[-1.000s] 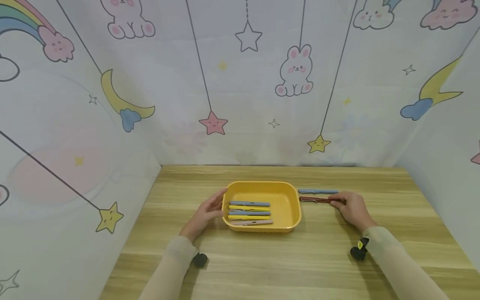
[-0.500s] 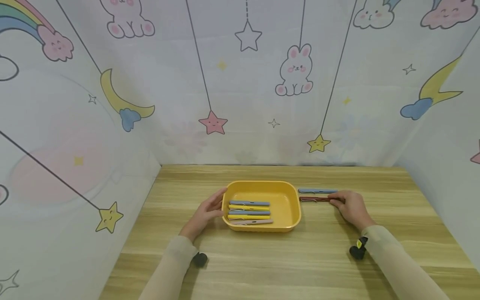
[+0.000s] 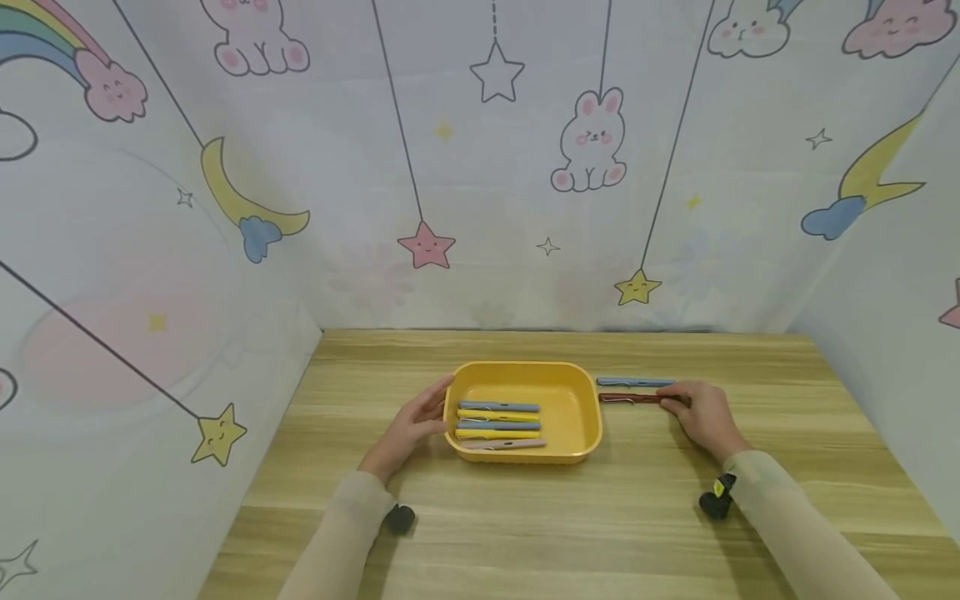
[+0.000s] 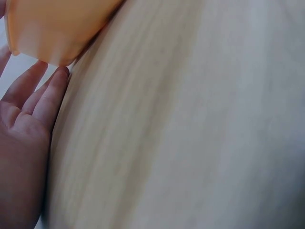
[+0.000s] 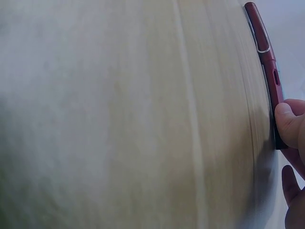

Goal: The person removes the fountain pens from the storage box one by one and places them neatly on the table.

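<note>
A dark red pen [image 3: 628,398] with a metal clip lies on the table right of the yellow tray [image 3: 577,457]. My right hand [image 3: 703,418] pinches its right end between thumb and fingers, as the right wrist view also shows on the red pen [image 5: 270,69]. Just behind it, parallel, lies a blue pen [image 3: 633,382]. My left hand [image 3: 408,429] rests against the tray's left side with fingers extended; in the left wrist view the fingertips [image 4: 59,76] touch the tray wall [image 4: 62,28]. Inside the tray several pens lie in a row: blue, yellow [image 3: 498,434] and a pinkish one [image 3: 506,445] in front.
The wooden table [image 3: 525,533] ends at the back against a white curtain [image 3: 495,183] printed with stars, rabbits and moons. More printed cloth stands along the left and right sides. A dark camera strap sits on each wrist.
</note>
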`<move>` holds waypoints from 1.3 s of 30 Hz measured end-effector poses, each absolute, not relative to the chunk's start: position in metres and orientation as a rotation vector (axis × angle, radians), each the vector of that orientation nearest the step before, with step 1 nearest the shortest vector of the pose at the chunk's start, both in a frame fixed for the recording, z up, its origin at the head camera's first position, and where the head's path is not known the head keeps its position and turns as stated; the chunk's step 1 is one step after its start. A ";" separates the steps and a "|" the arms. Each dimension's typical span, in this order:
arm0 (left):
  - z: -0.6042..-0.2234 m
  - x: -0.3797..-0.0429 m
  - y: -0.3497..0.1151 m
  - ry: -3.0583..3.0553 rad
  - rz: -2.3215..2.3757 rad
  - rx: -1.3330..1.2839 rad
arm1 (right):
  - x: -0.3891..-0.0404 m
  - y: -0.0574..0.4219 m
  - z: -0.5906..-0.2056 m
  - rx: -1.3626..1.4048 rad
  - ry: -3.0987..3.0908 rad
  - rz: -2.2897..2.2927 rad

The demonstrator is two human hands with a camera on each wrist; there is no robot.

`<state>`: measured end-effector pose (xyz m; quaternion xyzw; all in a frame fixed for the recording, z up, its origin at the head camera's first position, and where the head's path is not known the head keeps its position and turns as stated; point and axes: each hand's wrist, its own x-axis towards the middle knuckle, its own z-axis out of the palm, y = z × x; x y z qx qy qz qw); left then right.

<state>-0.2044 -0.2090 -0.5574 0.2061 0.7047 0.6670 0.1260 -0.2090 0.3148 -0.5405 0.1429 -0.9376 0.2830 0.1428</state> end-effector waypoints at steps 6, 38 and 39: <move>-0.556 -0.204 -0.209 2.064 1.934 0.603 | -0.210 0.315 -0.541 0.410 -2.690 0.809; -0.553 -0.203 -0.208 2.079 1.918 0.595 | -0.198 0.309 -0.496 0.227 -2.752 1.235; -0.553 -0.203 -0.208 2.080 1.914 0.597 | -0.198 0.307 -0.494 0.240 -2.746 1.257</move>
